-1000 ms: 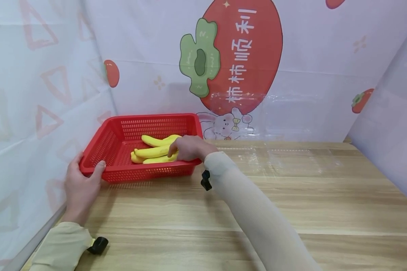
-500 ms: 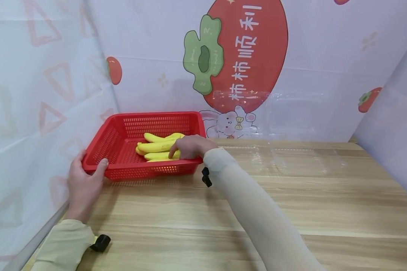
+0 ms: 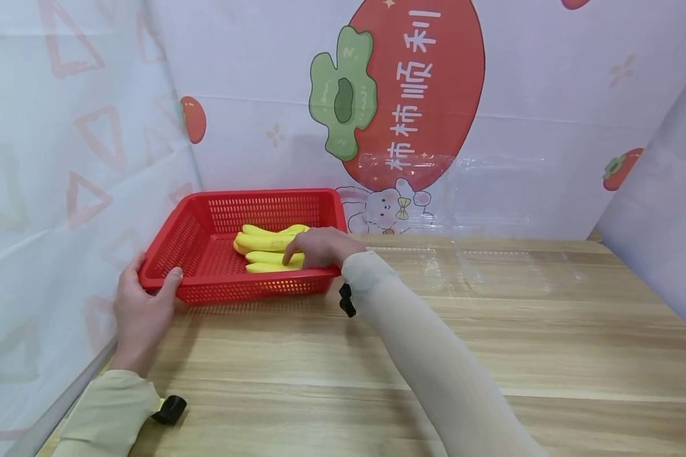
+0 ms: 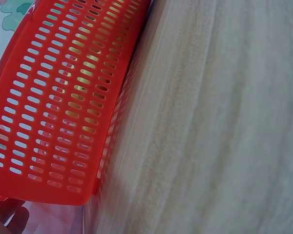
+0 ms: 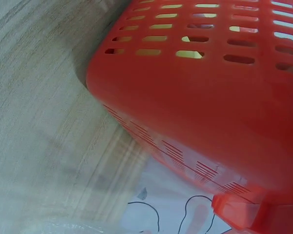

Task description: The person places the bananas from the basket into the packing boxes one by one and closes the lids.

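Note:
A red slotted plastic basket point(image 3: 246, 289) stands on the table near the left wall. My left hand point(image 3: 143, 311) grips its front left corner, thumb over the rim; in the left wrist view only a bit of the hand point(image 4: 7, 217) shows. Several yellow bananas point(image 3: 263, 243) lie together in the basket's right half. My right hand point(image 3: 322, 247) reaches in over the front right rim, fingers curled down onto the right ends of the bananas. Its fingertips are mostly hidden. The right wrist view shows the basket's outside wall point(image 5: 185, 97), not the hand.
A clear plastic clamshell box point(image 3: 491, 270) stands open to the right of the basket, its lid against the printed back wall point(image 3: 251, 82). The wood-grain tabletop point(image 3: 297, 381) runs in front. A white sheet point(image 3: 40, 241) hangs close at the left.
The bananas' left ends have shifted a little to the right and drawn closer together under my right hand. My left hand keeps its place on the corner. The head view moved slightly at first.

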Demonstrator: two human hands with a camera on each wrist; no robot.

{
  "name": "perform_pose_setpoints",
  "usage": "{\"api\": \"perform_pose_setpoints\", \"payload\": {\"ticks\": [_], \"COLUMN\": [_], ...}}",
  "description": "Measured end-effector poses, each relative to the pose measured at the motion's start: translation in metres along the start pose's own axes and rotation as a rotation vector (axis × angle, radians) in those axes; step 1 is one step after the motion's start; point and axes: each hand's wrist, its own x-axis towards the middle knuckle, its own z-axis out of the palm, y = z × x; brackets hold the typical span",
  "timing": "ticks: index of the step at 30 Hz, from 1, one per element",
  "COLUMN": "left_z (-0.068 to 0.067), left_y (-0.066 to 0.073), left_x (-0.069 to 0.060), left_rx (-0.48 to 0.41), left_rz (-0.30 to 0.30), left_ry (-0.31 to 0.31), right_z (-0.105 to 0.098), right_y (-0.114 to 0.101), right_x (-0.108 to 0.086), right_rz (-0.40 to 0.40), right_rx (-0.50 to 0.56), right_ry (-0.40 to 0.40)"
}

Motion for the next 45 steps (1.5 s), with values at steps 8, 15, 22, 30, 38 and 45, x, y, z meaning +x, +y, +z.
{"api": "perform_pose_setpoints", "payload": {"ticks": [8,15,22,30,38,45], "left_z": [-0.0008,-0.0019,-0.0023,-0.0031,-0.0032,-0.004], "left_y": [0.0016,0.0025,0.002,0.0019,0.0044,0.0047], "left_x": [-0.0002,0.0,0.0013,0.0022,-0.0002,-0.0004], "left_rx": [0.008,0.011,0.009,0.015,0.016,0.021], "left_rz": [-0.007,-0.007,-0.015,-0.013,-0.006,0.008], "left_ry": [-0.008,-0.008,-0.013,-0.018,-0.021,-0.026], "right_z": [-0.0001,0.0024,0.0043,0.0057,0.0052,0.0056], "right_y": [-0.0001,0.001,0.0005,0.0004,0.0008,0.0037], "right_x": [0.0038,0.0049,0.0048,0.0046,0.0008,-0.0039], "right_rz": [-0.062,-0.077,-0.062,-0.062,-0.063,-0.081], "right_rx": [-0.047,-0.05,-0.013,0.054,0.133,0.273], "right_ry": [0.032,0.097,0.151,0.207,0.258,0.299]}}
